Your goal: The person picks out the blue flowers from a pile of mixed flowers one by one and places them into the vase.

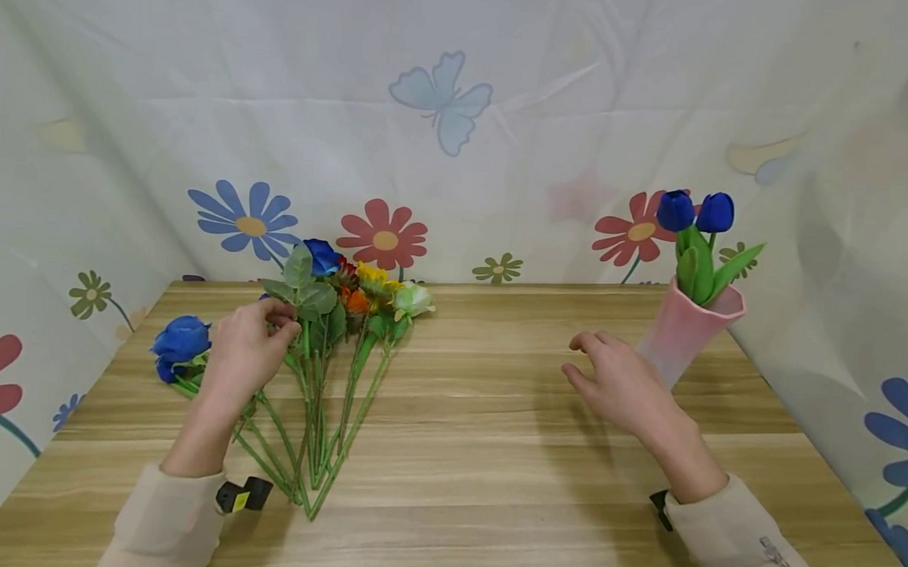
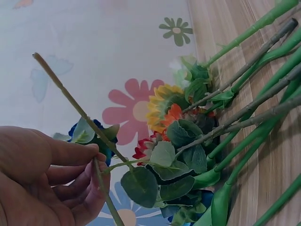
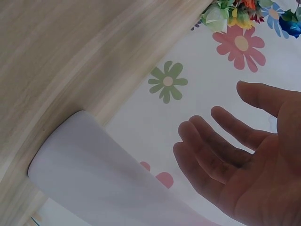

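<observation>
My left hand (image 1: 247, 351) is over the flowers lying on the left of the table. In the left wrist view, its thumb and fingertips pinch a thin green leafy stem (image 2: 110, 201). Which bloom this stem carries I cannot tell. Close by are a blue rose (image 1: 321, 257), green leaves (image 1: 317, 299), an orange flower (image 1: 356, 302), a yellow flower (image 1: 377, 281) and a whitish rose (image 1: 412, 300). My right hand (image 1: 621, 383) hovers beside the pink-and-white vase (image 1: 681, 333), fingers loosely bent, holding nothing. Two blue tulips (image 1: 715, 212) with green leaves stand in the vase.
More blue roses (image 1: 183, 339) lie at the far left of the wooden table (image 1: 478, 451). Several green stems (image 1: 360, 397) point toward the table's front. A pale cloth (image 1: 534, 153) printed with flowers and a butterfly hangs behind and at both sides.
</observation>
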Demonstrator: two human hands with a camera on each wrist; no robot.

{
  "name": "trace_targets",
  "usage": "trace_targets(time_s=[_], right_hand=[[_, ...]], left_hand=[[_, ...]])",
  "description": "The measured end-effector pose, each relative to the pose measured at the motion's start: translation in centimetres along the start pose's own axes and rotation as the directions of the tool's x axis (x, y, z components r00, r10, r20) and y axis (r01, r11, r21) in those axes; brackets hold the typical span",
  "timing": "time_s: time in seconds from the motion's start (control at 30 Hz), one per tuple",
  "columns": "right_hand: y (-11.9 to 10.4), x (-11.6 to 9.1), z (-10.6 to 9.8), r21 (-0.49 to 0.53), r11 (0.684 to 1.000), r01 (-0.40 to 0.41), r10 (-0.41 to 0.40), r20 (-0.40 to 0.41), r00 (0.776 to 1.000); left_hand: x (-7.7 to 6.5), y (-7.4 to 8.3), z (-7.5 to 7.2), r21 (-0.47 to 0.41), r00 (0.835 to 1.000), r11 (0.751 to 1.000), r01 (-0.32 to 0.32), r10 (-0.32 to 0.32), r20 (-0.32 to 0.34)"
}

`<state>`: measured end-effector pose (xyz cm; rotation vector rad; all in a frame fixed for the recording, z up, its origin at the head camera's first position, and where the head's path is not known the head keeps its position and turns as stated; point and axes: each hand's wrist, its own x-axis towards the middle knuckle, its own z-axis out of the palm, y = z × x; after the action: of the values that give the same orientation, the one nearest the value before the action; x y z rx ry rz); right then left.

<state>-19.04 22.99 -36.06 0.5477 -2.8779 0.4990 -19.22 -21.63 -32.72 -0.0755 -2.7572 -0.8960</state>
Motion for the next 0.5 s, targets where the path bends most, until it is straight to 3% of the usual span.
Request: trace_targets(time_s=[0.2,0.5], right_hand=[[0.09,0.08,0.13,-0.001,1.0,0.002,-0.002,0.0,1.0],[0.1,0.09,0.21,0.001,1.0,0.002,-0.002,-0.001,1.0]], left_hand=[[-0.06,0.04,-0.17,-0.024,1.0,1.0,0.01,-0.01,0.015],[-0.23,0.19,0.11,-0.023,1.0,1.0,-0.013,0.013,-0.021]])
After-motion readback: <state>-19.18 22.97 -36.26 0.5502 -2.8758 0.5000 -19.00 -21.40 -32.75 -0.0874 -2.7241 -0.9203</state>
